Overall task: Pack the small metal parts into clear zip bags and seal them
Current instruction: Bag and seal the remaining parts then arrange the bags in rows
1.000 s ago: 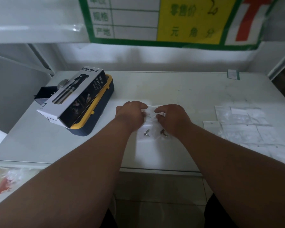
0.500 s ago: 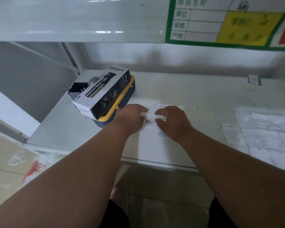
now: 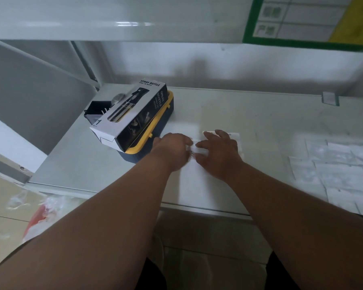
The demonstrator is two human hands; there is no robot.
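Your view swung left and the right hand point(image 3: 219, 152) opened out, fingers spread flat on the clear zip bag point(image 3: 199, 150) at frame centre. Left hand point(image 3: 173, 148) curled at its edge; pinching or not, I couldn't tell. You looked mid-seal; next, run along the zip. Finished bags point(image 3: 333, 164) lay far right.

Your hands hide most of the zip bag point(image 3: 199, 150); the packed bags point(image 3: 340, 168) at right are blurred and cropped.
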